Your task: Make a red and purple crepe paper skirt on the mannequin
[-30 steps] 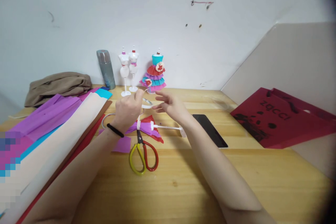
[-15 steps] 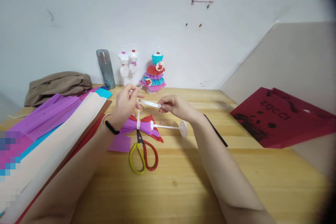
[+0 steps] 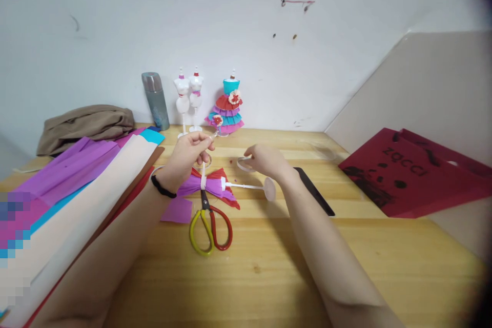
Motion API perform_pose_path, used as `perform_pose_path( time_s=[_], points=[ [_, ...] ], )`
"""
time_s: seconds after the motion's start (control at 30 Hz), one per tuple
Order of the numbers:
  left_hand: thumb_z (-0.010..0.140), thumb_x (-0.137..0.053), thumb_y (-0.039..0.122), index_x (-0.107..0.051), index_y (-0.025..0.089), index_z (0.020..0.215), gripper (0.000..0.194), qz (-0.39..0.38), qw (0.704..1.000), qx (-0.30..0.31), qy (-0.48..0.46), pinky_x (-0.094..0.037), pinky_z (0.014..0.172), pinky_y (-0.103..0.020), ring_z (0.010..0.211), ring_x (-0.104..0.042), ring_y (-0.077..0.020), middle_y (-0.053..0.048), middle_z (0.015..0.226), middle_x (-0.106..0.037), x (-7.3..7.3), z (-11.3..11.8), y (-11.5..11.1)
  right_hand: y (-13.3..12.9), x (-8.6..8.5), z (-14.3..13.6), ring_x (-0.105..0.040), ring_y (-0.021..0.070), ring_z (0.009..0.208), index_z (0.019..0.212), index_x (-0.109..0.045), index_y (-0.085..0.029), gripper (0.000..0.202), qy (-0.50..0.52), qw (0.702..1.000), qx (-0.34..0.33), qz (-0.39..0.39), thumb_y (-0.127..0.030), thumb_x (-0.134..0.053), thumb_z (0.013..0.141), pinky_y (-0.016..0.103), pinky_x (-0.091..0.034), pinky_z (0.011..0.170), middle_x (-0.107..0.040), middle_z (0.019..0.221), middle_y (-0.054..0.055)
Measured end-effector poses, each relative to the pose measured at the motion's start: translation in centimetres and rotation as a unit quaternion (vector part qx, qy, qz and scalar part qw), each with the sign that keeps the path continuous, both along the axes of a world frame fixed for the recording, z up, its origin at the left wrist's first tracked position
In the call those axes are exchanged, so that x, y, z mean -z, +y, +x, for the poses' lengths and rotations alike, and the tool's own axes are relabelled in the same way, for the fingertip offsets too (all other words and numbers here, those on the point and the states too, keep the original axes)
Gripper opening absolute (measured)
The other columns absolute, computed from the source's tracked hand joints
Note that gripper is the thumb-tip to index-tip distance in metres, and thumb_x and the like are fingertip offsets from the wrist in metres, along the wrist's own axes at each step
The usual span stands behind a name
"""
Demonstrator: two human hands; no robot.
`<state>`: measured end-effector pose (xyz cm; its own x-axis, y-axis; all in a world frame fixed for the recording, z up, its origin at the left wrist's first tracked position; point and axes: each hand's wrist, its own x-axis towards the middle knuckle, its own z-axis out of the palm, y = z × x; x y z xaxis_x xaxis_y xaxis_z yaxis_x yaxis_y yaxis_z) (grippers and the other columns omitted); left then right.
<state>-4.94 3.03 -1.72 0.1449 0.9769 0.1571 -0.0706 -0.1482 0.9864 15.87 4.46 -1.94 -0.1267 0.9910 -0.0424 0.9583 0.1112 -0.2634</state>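
My left hand [image 3: 194,152] is closed in a pinch on a small whitish piece at its fingertips, above the purple and red wrapped mannequin [image 3: 213,185]. That mannequin lies on its side, its white stand pointing right. My right hand [image 3: 267,160] curls over a white tape roll [image 3: 245,164], fingers closed at its edge. Scissors [image 3: 209,228] with one yellow and one red handle lie just in front of the mannequin, their blades partly under it. A purple paper piece [image 3: 177,211] lies to their left.
Long coloured paper sheets [image 3: 98,184] cover the left side. Behind them are a brown cloth [image 3: 88,123] and a flask [image 3: 156,102]. Two white mannequins [image 3: 196,93] and a dressed one [image 3: 229,107] stand at the wall. A black flat object [image 3: 315,192] and red bag [image 3: 415,174] lie right.
The white strip is no longer stretched between my hands. My right hand has turned palm down with the roll, lower and slightly right. My left hand has shifted slightly down and right.
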Motion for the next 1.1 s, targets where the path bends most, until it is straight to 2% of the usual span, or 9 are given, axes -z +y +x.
perform_pose_path(
  time_s=[0.03, 0.07, 0.13, 0.2, 0.3, 0.47, 0.6, 0.83, 1.1],
  points=[
    [0.079, -0.064, 0.029, -0.059, 0.014, 0.072, 0.018, 0.000, 1.000, 0.004, 0.012, -0.035, 0.040, -0.016, 0.042, -0.049, -0.0033, 0.001, 0.066, -0.061, -0.2, 0.1, -0.2, -0.2, -0.2, -0.2, -0.067, 0.0254, 0.090, 0.103, -0.071, -0.014, 0.024, 0.088, 0.996, -0.013, 0.020, -0.019, -0.058, 0.084, 0.035, -0.049, 0.075, -0.073, 0.100, 0.014],
    [0.081, -0.063, 0.029, -0.059, 0.014, 0.071, 0.018, 0.001, 1.000, 0.007, 0.028, -0.034, 0.040, -0.016, 0.042, -0.048, -0.0037, 0.002, 0.061, -0.059, -0.3, 0.3, -0.4, -0.4, -0.4, -0.5, -0.067, 0.0223, 0.085, 0.104, -0.070, -0.014, 0.024, 0.200, 0.979, -0.029, 0.038, -0.022, -0.058, 0.084, 0.034, -0.050, 0.075, -0.073, 0.097, 0.012],
    [0.083, -0.061, 0.027, -0.059, 0.014, 0.071, 0.018, 0.004, 0.998, 0.012, 0.061, -0.034, 0.041, -0.015, 0.042, -0.046, -0.0047, 0.003, 0.052, -0.054, -0.7, 0.5, -0.9, -1.0, -0.9, -1.2, -0.064, 0.0184, 0.076, 0.106, -0.068, -0.015, 0.027, 0.408, 0.910, -0.061, 0.048, -0.027, -0.061, 0.082, 0.032, -0.051, 0.070, -0.071, 0.089, 0.009],
    [0.084, -0.060, 0.026, -0.059, 0.014, 0.071, 0.017, 0.010, 0.996, 0.020, 0.083, -0.035, 0.042, -0.015, 0.043, -0.047, -0.0053, 0.004, 0.050, -0.053, -0.9, 0.8, -1.2, -1.6, -1.2, -1.9, -0.060, 0.0167, 0.071, 0.106, -0.067, -0.015, 0.035, 0.498, 0.863, -0.074, 0.045, -0.033, -0.067, 0.076, 0.031, -0.049, 0.064, -0.068, 0.083, 0.006],
    [0.084, -0.059, 0.023, -0.059, 0.014, 0.072, 0.016, 0.014, 0.994, 0.040, 0.102, -0.035, 0.041, -0.015, 0.042, -0.047, -0.0051, 0.004, 0.051, -0.055, -1.2, 1.0, -1.5, -2.1, -1.2, -2.6, -0.055, 0.0145, 0.066, 0.103, -0.068, -0.016, 0.040, 0.538, 0.839, -0.074, 0.044, -0.035, -0.072, 0.068, 0.030, -0.044, 0.060, -0.064, 0.077, 0.003],
    [0.085, -0.057, 0.021, -0.058, 0.014, 0.069, 0.018, 0.009, 0.991, 0.060, 0.116, -0.033, 0.039, -0.014, 0.039, -0.043, -0.0036, 0.005, 0.049, -0.052, -1.4, 1.3, -1.9, -1.7, -0.5, -2.9, -0.050, 0.0129, 0.064, 0.082, -0.066, -0.017, 0.024, 0.547, 0.830, -0.080, 0.080, -0.034, -0.070, 0.066, 0.030, -0.041, 0.063, -0.061, 0.071, 0.001],
    [0.085, -0.056, 0.021, -0.059, 0.014, 0.069, 0.018, -0.005, 0.988, 0.052, 0.146, -0.033, 0.039, -0.015, 0.038, -0.043, -0.0042, 0.004, 0.047, -0.052, -1.5, 1.4, -2.0, -1.6, -0.4, -2.8, -0.045, 0.0111, 0.059, 0.068, -0.059, -0.017, 0.018, 0.520, 0.845, -0.088, 0.090, -0.034, -0.065, 0.069, 0.028, -0.035, 0.058, -0.055, 0.063, -0.002],
    [0.081, -0.060, 0.027, -0.061, 0.014, 0.067, 0.019, 0.016, 0.978, 0.034, 0.205, -0.033, 0.040, -0.016, 0.040, -0.043, -0.0059, 0.005, 0.044, -0.049, -1.9, 0.8, -1.9, -1.4, 0.1, -3.0, -0.042, 0.0114, 0.056, 0.067, -0.054, -0.019, 0.016, 0.473, 0.862, -0.114, 0.142, -0.032, -0.058, 0.074, 0.028, -0.033, 0.056, -0.048, 0.060, -0.003],
    [0.078, -0.062, 0.031, -0.069, 0.014, 0.081, 0.018, 0.041, 0.975, 0.013, 0.219, -0.034, 0.042, -0.019, 0.040, -0.044, -0.0081, 0.006, 0.041, -0.048, -2.1, 0.5, -1.9, -1.9, 0.4, -3.7, -0.046, 0.0144, 0.061, 0.070, -0.052, -0.020, 0.010, 0.407, 0.882, -0.102, 0.217, -0.026, -0.052, 0.079, 0.029, -0.034, 0.059, -0.050, 0.064, -0.001]
  ],
)
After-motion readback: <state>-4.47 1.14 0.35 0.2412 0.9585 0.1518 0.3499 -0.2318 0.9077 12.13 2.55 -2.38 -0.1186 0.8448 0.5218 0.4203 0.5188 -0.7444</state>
